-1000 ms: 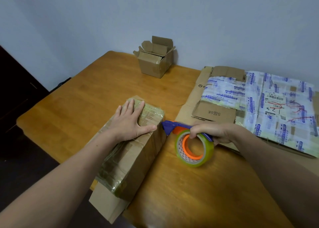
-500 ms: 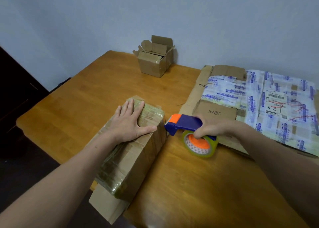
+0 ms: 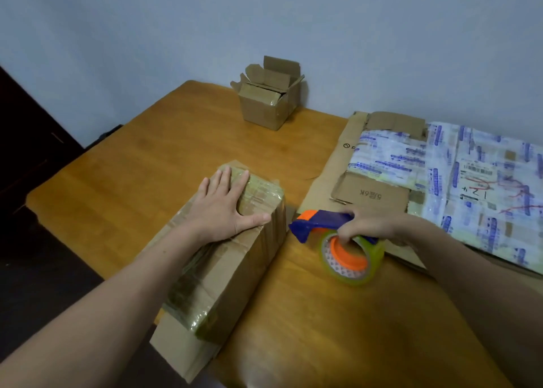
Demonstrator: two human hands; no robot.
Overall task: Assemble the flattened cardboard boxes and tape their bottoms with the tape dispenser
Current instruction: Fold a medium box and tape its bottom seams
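Note:
A long cardboard box [image 3: 235, 273] lies on the wooden table [image 3: 141, 188], its top wrapped in old yellowish tape, its near flaps hanging over the table's front edge. My left hand [image 3: 226, 208] rests flat on the box's far end, fingers straight. Just right of the box, my right hand [image 3: 370, 223] grips the blue and orange tape dispenser [image 3: 317, 223], with fingers hooked into the tape roll [image 3: 352, 255]. The dispenser's blade end points at the box's upper right edge, a small gap away.
A small assembled box [image 3: 269, 100] with open top flaps stands at the table's far edge by the wall. Flattened cardboard [image 3: 440, 182] covered in printed tape and a shipping label lies on the right half of the table. Dark floor shows at left.
My right hand has brought the dispenser a little closer to me and tilted the roll back upright. The left hand and the box have stayed put.

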